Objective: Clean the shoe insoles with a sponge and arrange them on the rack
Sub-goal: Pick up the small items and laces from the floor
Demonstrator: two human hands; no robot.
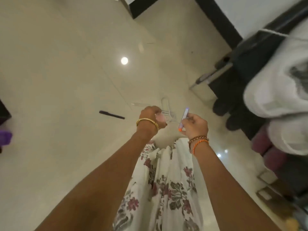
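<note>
Head view: the left hand (150, 115) grips a clear item I can't identify; the right hand (195, 125) pinches a thin white strip (183, 119), perhaps an insole edge-on. Probably between steps; no sponge or rack visible, so next needs finding them.

The person wears a white dress (166, 180) printed with maroon flowers and grey-green leaves, and both forearms are bare. A gold bangle (147, 122) circles the left wrist. The right wrist carries braided thread bands (199, 141) (brown and orange).
</note>
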